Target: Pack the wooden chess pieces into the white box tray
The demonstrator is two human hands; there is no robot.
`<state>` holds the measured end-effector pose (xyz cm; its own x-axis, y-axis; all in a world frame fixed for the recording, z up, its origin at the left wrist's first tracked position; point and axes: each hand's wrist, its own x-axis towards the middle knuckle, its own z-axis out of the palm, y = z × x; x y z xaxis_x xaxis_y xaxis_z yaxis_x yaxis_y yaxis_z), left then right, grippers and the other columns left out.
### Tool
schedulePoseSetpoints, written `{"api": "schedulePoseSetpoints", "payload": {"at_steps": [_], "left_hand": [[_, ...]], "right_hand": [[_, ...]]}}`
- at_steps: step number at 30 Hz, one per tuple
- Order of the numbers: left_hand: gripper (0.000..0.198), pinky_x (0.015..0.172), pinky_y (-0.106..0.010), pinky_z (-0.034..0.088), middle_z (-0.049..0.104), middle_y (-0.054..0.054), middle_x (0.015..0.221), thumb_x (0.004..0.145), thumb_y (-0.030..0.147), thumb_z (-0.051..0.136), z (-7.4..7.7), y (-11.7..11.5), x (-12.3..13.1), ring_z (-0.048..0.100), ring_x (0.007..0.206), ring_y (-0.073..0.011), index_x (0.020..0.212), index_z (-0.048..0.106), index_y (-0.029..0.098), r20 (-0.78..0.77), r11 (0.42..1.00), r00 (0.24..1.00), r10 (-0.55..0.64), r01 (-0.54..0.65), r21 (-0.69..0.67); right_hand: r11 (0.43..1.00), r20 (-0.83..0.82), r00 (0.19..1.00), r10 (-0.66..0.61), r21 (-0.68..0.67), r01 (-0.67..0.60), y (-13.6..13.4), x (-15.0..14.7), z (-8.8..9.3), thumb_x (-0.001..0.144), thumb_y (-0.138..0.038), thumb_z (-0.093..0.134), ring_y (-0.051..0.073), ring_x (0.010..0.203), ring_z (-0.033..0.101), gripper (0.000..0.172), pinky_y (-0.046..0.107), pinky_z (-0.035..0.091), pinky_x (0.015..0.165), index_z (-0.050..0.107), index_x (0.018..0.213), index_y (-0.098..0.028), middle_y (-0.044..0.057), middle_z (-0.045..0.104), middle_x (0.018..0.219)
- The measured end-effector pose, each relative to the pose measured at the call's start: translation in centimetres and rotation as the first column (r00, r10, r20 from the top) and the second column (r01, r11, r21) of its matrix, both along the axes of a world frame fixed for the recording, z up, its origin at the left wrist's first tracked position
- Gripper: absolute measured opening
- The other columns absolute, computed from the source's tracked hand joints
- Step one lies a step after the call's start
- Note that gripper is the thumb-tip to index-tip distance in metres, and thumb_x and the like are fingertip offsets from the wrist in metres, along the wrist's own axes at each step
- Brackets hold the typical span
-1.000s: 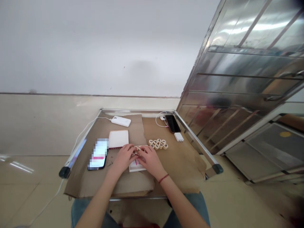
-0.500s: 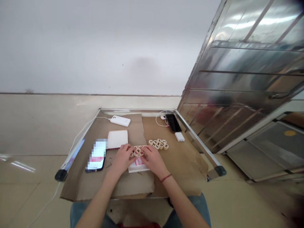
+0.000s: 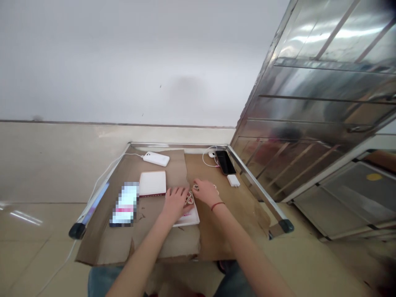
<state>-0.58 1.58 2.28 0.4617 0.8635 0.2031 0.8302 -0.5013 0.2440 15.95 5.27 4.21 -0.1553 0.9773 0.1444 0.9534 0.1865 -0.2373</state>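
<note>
A shallow white tray (image 3: 193, 218) lies near the middle of the table, pink marks on its floor. Over its far left part my left hand (image 3: 176, 203) is curled, thumb and fingers around several round wooden xiangqi pieces with red characters (image 3: 189, 201). To the right of the tray, my right hand (image 3: 206, 191) is closed over the group of xiangqi pieces with black characters (image 3: 196, 187). One of these shows at its fingertips, and part of another by the knuckles; the palm hides the rest.
A white box lid (image 3: 152, 183) and a lit phone (image 3: 125, 205) lie left of the tray. Farther back are a white power bank (image 3: 156, 159) with a cable, a dark phone (image 3: 226, 162), and a white charger (image 3: 233, 180). Cardboard (image 3: 229, 231) covers the metal-framed table.
My right hand has left the red pieces in the tray and moved right onto the black ones. The left hand has shifted right, still at the red pieces.
</note>
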Motion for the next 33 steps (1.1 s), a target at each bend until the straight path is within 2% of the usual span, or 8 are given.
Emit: {"api": "schedulePoseSetpoints", "payload": {"at_steps": [4, 10, 13, 16, 19, 23, 28, 33], "left_hand": [[0.044, 0.098, -0.053, 0.037, 0.064, -0.012, 0.116, 0.081, 0.040, 0.064, 0.0, -0.1, 0.5, 0.057, 0.109, -0.0304, 0.120, 0.056, 0.022, -0.023, 1.000, 1.000, 0.010, -0.010, -0.018], [0.065, 0.109, -0.064, 0.019, 0.056, -0.011, 0.129, 0.078, 0.052, 0.064, 0.2, -0.2, -1.0, 0.038, 0.131, -0.0348, 0.134, 0.045, 0.025, 0.051, 0.999, 0.999, -0.019, 0.017, 0.043], [0.060, 0.108, -0.054, 0.030, 0.053, -0.012, 0.132, 0.085, 0.051, 0.056, 0.4, -1.0, -3.0, 0.043, 0.128, -0.0296, 0.137, 0.042, 0.024, 0.213, 0.997, 0.977, 0.004, -0.020, 0.073], [0.050, 0.101, -0.041, 0.043, 0.054, -0.011, 0.127, 0.091, 0.041, 0.050, 0.4, -2.5, -4.9, 0.051, 0.120, -0.0240, 0.137, 0.041, 0.025, 0.400, 0.995, 0.915, 0.060, -0.085, 0.045], [0.040, 0.101, -0.035, 0.044, 0.053, -0.008, 0.128, 0.092, 0.030, 0.047, 0.3, -4.2, -5.7, 0.053, 0.119, -0.0199, 0.132, 0.047, 0.027, 0.519, 0.999, 0.854, 0.039, -0.046, 0.000], [0.032, 0.095, -0.031, 0.048, 0.060, -0.005, 0.117, 0.091, 0.026, 0.048, 0.2, -5.8, -6.0, 0.060, 0.108, -0.0171, 0.121, 0.055, 0.028, 0.582, 0.997, 0.812, 0.046, -0.003, -0.075], [0.015, 0.090, -0.033, 0.050, 0.064, -0.005, 0.104, 0.086, 0.028, 0.054, -0.3, -6.2, -6.7, 0.062, 0.100, -0.0185, 0.099, 0.060, 0.023, 0.607, 0.994, 0.787, 0.106, -0.104, -0.040], [0.011, 0.085, -0.032, 0.049, 0.067, -0.005, 0.099, 0.087, 0.030, 0.053, -1.2, -6.1, -6.4, 0.063, 0.095, -0.0177, 0.084, 0.061, 0.022, 0.521, 0.997, 0.852, 0.049, -0.075, 0.030]], "right_hand": [[0.997, 0.059, 0.998, -0.002, -0.081, 0.007, 1.3, -0.5, 0.1, 0.076, -0.018, 0.060, 0.023, 0.082, 0.066, 0.023, 0.029, 0.041, 0.069, 0.066, 0.097, -0.018, 0.011, 0.072, 0.088], [0.996, 0.049, 0.999, -0.008, -0.085, 0.012, 1.7, -1.0, 1.4, 0.071, -0.014, 0.064, 0.024, 0.082, 0.067, 0.009, 0.036, 0.041, 0.084, 0.068, 0.078, -0.017, 0.012, 0.072, 0.080], [1.000, -0.023, 1.000, -0.012, -0.004, 0.012, 0.0, -1.9, 2.7, 0.081, -0.018, 0.055, 0.022, 0.086, 0.066, 0.014, 0.040, 0.035, 0.096, 0.067, 0.089, -0.017, 0.010, 0.072, 0.086], [0.997, -0.184, 0.981, 0.064, 0.058, -0.054, -3.2, -3.5, 3.5, 0.088, -0.026, 0.050, 0.016, 0.086, 0.065, 0.022, 0.031, 0.043, 0.087, 0.063, 0.105, -0.021, 0.005, 0.071, 0.093], [0.977, -0.603, 0.771, 0.202, 0.070, -0.201, -6.6, -5.4, 3.2, 0.082, -0.026, 0.056, 0.016, 0.079, 0.064, 0.018, 0.028, 0.047, 0.076, 0.065, 0.097, -0.022, 0.002, 0.070, 0.084], [0.966, -0.835, 0.542, 0.089, -0.060, -0.252, -8.8, -6.3, 2.0, 0.078, -0.029, 0.062, 0.016, 0.076, 0.064, 0.015, 0.027, 0.050, 0.072, 0.063, 0.090, -0.020, 0.001, 0.069, 0.080], [0.983, -0.900, 0.435, 0.027, -0.055, -0.175, -8.6, -5.1, 0.8, 0.079, -0.038, 0.063, 0.018, 0.080, 0.064, 0.021, 0.032, 0.051, 0.077, 0.061, 0.090, -0.020, 0.003, 0.069, 0.084], [0.998, -0.917, 0.398, -0.009, -0.031, -0.048, -8.8, -3.7, -0.2, 0.080, -0.046, 0.063, 0.020, 0.080, 0.063, 0.031, 0.033, 0.051, 0.076, 0.061, 0.094, -0.018, 0.006, 0.068, 0.086]]}}
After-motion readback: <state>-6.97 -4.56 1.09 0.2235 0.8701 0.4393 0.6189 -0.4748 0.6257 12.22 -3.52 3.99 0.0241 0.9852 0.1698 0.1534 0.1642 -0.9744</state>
